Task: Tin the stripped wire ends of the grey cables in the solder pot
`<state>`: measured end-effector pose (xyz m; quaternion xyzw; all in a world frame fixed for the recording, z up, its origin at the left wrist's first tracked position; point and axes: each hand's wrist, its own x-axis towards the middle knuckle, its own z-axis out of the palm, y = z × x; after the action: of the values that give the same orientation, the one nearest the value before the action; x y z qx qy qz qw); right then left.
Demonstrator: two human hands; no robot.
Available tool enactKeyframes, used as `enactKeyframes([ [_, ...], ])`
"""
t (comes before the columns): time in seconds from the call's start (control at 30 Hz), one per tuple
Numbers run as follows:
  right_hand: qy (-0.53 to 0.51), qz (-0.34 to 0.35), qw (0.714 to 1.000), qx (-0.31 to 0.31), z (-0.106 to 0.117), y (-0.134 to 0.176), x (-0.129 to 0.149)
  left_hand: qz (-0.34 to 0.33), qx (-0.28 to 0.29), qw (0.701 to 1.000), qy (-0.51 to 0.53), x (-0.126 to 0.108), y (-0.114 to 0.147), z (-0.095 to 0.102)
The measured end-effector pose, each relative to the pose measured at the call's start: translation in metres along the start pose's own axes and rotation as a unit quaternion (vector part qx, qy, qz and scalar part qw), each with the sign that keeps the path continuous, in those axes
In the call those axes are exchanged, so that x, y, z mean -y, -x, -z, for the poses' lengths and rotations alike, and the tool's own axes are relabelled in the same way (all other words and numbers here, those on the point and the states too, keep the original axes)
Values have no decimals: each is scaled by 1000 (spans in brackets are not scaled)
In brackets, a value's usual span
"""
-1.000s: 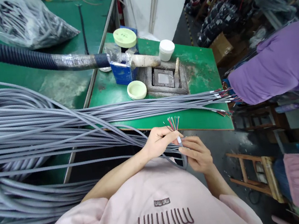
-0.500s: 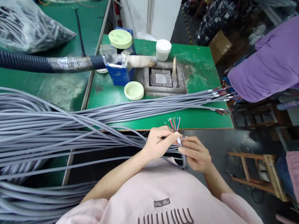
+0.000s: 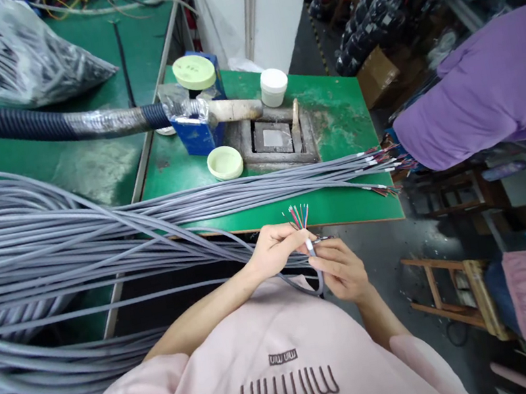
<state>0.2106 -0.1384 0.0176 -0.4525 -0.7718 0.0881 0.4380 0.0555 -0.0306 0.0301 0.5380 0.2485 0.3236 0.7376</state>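
Both hands are together in front of my chest at one grey multi-core cable [image 3: 318, 275]. My left hand [image 3: 276, 248] pinches the cable's end near a white band [image 3: 309, 246], thumb on top. Fanned-out coloured wires [image 3: 301, 216] with pale tips stick up beyond those fingers. My right hand [image 3: 341, 268] is closed around the cable just below the band, its fingers curled. A few dark thin wires [image 3: 323, 238] show above the right fingers; which of them it grips, I cannot tell.
Many grey cables [image 3: 242, 193] run across the green table [image 3: 354, 206], stripped ends at right. Behind them are a sunken square metal pot [image 3: 277, 140], a brush-like tool [image 3: 296, 125], a white jar [image 3: 274, 86], a pale green lid [image 3: 225, 162] and a black hose [image 3: 22, 125]. Someone in purple [image 3: 480, 89] stands right.
The view has shifted a little, so the table things sit further left. Both hands keep their hold on the cable, and the coloured wires have fanned slightly differently.
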Motion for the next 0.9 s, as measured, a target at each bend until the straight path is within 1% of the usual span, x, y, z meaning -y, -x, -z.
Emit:
enactKeyframes([
  [0.27, -1, 13, 1000, 4, 2, -3, 3, 11, 21, 999, 29, 1, 1, 2],
  [0.47, -6, 19, 1000, 14, 2, -6, 7, -17, 41, 997, 63, 9, 2, 7],
  [0.57, -8, 19, 1000, 18, 2, -5, 7, -17, 53, 995, 80, 13, 3, 9],
  [0.67, -10, 16, 1000, 17, 1, -4, 7, -5, 49, 995, 87, 14, 2, 9],
  [0.8, -5, 2, 1000, 8, 1, -5, 6, 9, 25, 996, 82, 12, 1, 6],
  [0.9, -3, -3, 1000, 6, 1, -3, 5, 21, 19, 997, 78, 10, 0, 4],
])
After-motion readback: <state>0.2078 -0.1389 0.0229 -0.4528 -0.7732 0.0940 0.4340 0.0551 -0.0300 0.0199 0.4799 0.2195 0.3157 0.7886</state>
